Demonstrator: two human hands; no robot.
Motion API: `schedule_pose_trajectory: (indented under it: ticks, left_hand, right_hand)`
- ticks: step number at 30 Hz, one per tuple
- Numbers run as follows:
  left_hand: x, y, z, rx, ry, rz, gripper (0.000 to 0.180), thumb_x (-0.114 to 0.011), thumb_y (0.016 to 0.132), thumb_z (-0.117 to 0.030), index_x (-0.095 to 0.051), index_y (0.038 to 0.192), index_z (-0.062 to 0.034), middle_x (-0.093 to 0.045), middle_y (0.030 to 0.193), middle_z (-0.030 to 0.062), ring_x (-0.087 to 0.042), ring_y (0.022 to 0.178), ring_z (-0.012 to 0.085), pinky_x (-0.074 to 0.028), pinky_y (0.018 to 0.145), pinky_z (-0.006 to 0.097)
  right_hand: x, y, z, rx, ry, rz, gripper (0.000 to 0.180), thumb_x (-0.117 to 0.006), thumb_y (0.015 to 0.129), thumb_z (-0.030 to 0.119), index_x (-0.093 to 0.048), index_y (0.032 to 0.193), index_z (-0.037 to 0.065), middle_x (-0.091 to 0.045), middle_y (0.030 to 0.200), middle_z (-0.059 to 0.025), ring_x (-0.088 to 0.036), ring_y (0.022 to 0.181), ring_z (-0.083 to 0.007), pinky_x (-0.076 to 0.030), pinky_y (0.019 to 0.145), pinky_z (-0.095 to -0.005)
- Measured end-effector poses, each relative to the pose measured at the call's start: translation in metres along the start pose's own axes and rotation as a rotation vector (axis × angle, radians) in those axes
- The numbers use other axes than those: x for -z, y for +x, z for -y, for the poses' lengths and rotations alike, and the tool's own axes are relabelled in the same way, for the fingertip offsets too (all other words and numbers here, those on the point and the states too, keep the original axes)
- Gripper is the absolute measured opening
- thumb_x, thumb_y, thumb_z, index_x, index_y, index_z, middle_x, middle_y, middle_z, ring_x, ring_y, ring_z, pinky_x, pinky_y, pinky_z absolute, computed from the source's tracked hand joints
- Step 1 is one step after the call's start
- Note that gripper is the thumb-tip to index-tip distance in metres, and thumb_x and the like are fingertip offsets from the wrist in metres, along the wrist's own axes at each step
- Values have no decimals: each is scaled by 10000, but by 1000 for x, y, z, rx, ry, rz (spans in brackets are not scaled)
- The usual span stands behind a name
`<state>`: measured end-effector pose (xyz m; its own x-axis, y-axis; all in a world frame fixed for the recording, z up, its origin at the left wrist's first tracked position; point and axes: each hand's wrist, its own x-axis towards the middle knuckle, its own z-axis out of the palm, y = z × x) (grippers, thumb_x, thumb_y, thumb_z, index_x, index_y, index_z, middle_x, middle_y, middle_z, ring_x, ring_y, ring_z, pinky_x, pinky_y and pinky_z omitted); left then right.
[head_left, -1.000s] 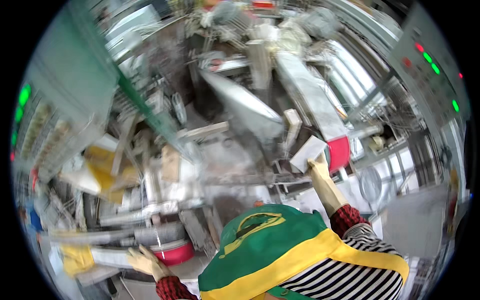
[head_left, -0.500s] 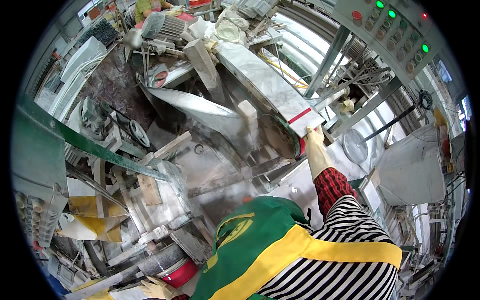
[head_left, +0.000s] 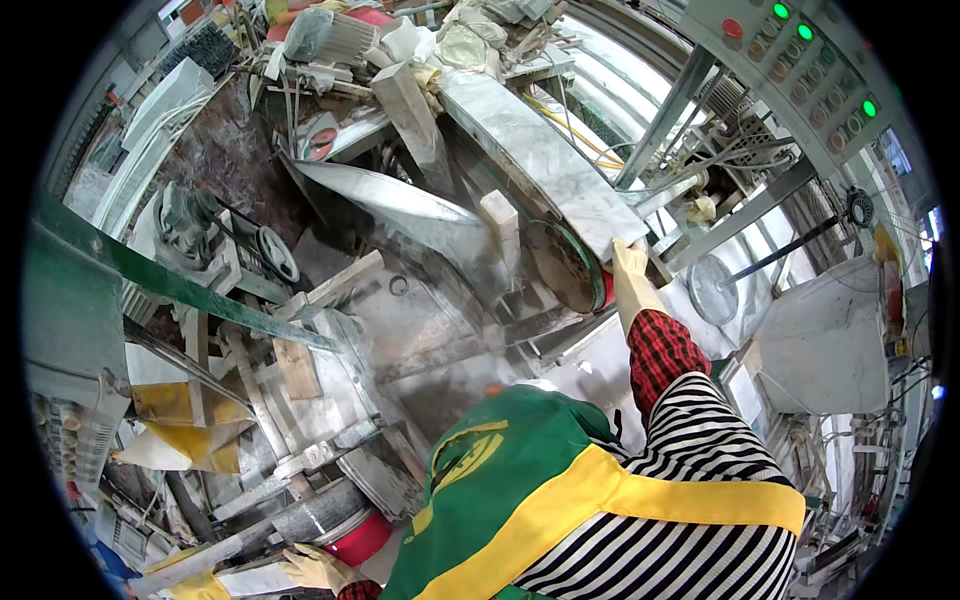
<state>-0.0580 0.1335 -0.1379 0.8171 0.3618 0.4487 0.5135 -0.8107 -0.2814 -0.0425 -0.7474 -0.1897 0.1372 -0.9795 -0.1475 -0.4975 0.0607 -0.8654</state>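
Ahead of me on the right lies a long pale stone slab (head_left: 560, 150) with grey veins, on a narrow raised run. My right hand (head_left: 630, 275), in a cream glove, closes its fingers over the slab's near end; the thumb is hard to make out. Just below that end is a round drum with a green and red rim (head_left: 562, 268). At the lower left my left hand (head_left: 318, 568), gloved alike, has its fingers apart. It is beside the end of a pale strip (head_left: 255, 578) and next to a red drum (head_left: 360, 540). Whether it touches the strip, I cannot tell.
A control panel (head_left: 800, 75) with lit green buttons hangs at the upper right. A green beam (head_left: 180, 275) crosses on the left. A wooden post (head_left: 412, 120), a curved metal sheet (head_left: 395, 205) and a spoked pulley (head_left: 277, 252) stand ahead. A round plate on a rod (head_left: 712, 287) is right of my right hand.
The red strip across the slab near its end is no longer visible. My right hand stays at that end, slightly higher in view. My left hand has come slightly further up into view.
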Motion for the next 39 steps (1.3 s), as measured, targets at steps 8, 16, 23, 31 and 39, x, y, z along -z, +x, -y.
schedule_pose_trajectory:
  ticks: [8,16,23,31,39]
  left_hand:
    - [-24,2,2,-37,43,11,453,-469,1024,-428,-602,1306,-100,-507,1394,274,-505,1236,424,-410,1037,502]
    - [2,10,-10,18,-26,121,499,-489,1009,-457,-608,1298,-68,-553,1342,271,-537,1197,430,-433,1005,495]
    - [-1,26,27,27,-32,-81,628,-488,1005,-508,-512,1398,-18,-527,1371,280,-518,1235,440,-419,1030,508]
    - [61,28,-13,41,-3,-313,437,-622,952,-362,-645,1199,-3,-654,1166,244,-626,1080,425,-500,948,530]
    - [31,12,-7,201,-143,-151,529,-556,980,-375,-535,1310,37,-534,1312,294,-493,1217,449,-395,1024,512]
  right_hand:
    - [0,8,-4,-229,90,78,598,-655,906,345,-400,1409,146,-627,662,-154,-557,432,-245,-449,400,-370]
    - [6,-10,-21,-53,270,50,764,-648,890,227,-248,1519,56,-651,725,-177,-635,494,-267,-513,440,-380]
    - [20,-51,14,369,-8,-109,612,-648,827,209,-510,1396,29,-682,1071,-175,-648,1023,-284,-479,936,-390]
    - [8,-105,-49,157,308,197,533,-523,935,78,-421,1451,-12,-545,1370,-213,-538,1262,-283,-411,1070,-349]
    - [-31,-206,-45,306,-420,1005,532,-616,859,259,-573,1353,63,-663,1217,-235,-625,1170,-353,-468,1015,-400]
